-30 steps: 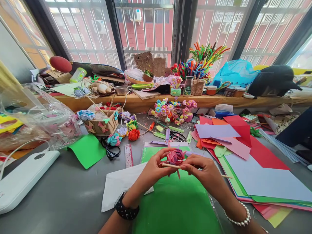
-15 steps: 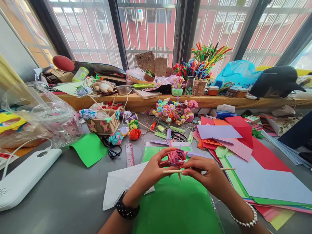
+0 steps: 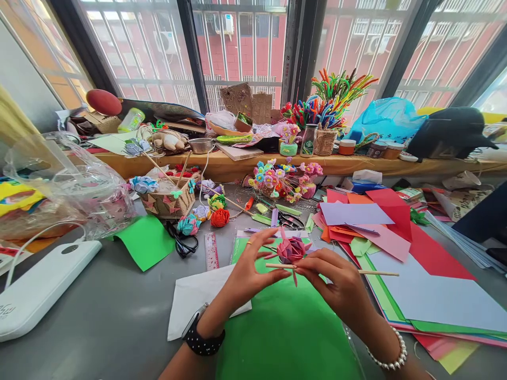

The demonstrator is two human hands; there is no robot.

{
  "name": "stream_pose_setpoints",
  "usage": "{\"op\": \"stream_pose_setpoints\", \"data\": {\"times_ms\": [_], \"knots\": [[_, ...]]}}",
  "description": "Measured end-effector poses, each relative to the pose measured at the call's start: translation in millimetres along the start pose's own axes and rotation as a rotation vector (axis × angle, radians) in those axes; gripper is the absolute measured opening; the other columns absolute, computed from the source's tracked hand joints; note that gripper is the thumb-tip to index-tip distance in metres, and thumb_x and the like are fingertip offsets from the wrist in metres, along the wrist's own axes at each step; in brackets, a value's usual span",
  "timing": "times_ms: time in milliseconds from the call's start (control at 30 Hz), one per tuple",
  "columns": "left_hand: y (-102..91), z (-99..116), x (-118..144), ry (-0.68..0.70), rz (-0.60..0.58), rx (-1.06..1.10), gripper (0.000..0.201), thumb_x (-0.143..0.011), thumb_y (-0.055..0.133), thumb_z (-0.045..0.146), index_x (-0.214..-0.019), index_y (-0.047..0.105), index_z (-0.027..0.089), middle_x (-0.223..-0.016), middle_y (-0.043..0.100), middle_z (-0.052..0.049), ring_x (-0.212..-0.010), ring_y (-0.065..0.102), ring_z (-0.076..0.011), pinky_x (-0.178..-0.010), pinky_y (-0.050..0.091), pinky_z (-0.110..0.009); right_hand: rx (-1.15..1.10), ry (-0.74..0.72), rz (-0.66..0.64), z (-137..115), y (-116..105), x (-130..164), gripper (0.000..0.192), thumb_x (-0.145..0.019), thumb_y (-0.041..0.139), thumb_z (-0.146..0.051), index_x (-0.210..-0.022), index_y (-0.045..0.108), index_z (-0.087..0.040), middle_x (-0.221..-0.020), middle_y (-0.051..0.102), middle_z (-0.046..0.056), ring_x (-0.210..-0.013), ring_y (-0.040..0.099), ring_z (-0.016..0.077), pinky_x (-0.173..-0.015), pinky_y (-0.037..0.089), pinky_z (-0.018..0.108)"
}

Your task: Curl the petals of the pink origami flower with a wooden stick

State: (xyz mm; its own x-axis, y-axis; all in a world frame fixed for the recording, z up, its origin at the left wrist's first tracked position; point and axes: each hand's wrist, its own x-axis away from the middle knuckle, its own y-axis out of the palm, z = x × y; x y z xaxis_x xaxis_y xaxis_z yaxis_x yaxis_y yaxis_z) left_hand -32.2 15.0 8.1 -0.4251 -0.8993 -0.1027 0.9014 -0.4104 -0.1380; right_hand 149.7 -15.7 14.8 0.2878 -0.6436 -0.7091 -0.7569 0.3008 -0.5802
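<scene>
The right hand's (image 3: 336, 275) grip pinches the stick (image 3: 278, 266) close by the flower (image 3: 292, 250), above the green sheet (image 3: 293, 340), while the left hand's (image 3: 246, 275) spreads open beside them, seemingly mid-adjustment, so the next move calls for a light touch.

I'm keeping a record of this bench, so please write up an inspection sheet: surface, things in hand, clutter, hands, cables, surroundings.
Surface: grey table, with a glossy green sheet below the hands.
Things in hand: pink-purple paper flower at the right fingertips; wooden stick roughly level.
Clutter: coloured paper piled on the right; cardboard basket and ruler on the left.
Hands: right hand pinches the stick; left hand is spread open by the flower, contact unclear.
Cables: white cable at the white device.
Surroundings: crowded ledge below barred windows.
</scene>
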Motion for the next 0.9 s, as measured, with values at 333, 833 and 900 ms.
{"op": "stream_pose_setpoints", "data": {"times_ms": [333,833,900], "knots": [[2.8,6.1,7.4,0.577,0.201,-0.707,0.01,-0.076,0.06,0.022,-0.084,0.067,0.024,-0.085,0.058,-0.004,-0.089,0.049,-0.0191,-0.08,0.041,-0.033,0.001,0.02,-0.028,3.2,1.0,1.9,0.015,-0.083,0.053,-0.02,-0.085,0.067,-0.017,-0.074,0.062,0.006,-0.067,0.06,0.0142,-0.059,0.05,0.024],[5.0,4.4,5.6,0.538,0.178,-0.693,0.009,-0.078,0.058,0.022,-0.081,0.067,0.021,-0.082,0.061,-0.004,-0.085,0.051,-0.0188,-0.076,0.044,-0.031,0.066,-0.032,0.006,3.6,2.9,3.0,0.012,-0.083,0.054,-0.018,-0.081,0.066,-0.016,-0.073,0.063,0.006,-0.066,0.059,0.0144,-0.06,0.049,0.026],[5.1,4.0,6.0,0.531,0.172,-0.696,0.01,-0.078,0.058,0.021,-0.081,0.067,0.021,-0.081,0.06,-0.005,-0.085,0.051,-0.0188,-0.076,0.044,-0.031,0.065,-0.026,0.004,3.9,3.9,3.5,0.012,-0.082,0.054,-0.018,-0.081,0.066,-0.016,-0.073,0.063,0.005,-0.066,0.059,0.0146,-0.06,0.049,0.026]]}}
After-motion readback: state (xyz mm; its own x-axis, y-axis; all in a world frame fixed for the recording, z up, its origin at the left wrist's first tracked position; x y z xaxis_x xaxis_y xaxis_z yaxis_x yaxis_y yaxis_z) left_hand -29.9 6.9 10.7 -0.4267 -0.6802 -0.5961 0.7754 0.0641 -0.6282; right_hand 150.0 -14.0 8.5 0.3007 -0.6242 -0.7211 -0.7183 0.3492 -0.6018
